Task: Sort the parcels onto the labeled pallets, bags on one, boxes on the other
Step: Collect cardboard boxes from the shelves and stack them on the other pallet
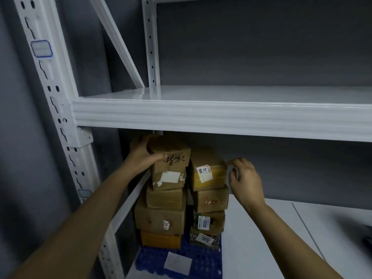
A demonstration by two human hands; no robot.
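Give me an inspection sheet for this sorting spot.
Surface: blue plastic grid pallet on the floor, white paper label on it.
Job's things: brown cardboard boxes in two stacks; no bags seen.
Clutter: blurred dark object at right edge.
Hands: left hand grips top left cardboard box; right hand at top right box, contact unclear.
Cables: nothing seen.
Surroundings: white metal shelving, grey wall.

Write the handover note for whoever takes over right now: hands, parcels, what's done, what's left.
Left hand grips the left top box.
Right hand is at the edge of the right top box; grip unclear.
Both stacks stand on the blue pallet with a white label, under the shelf.
Done: eight boxes visible there.
Left: settle the left top box; no bags or second pallet in view.
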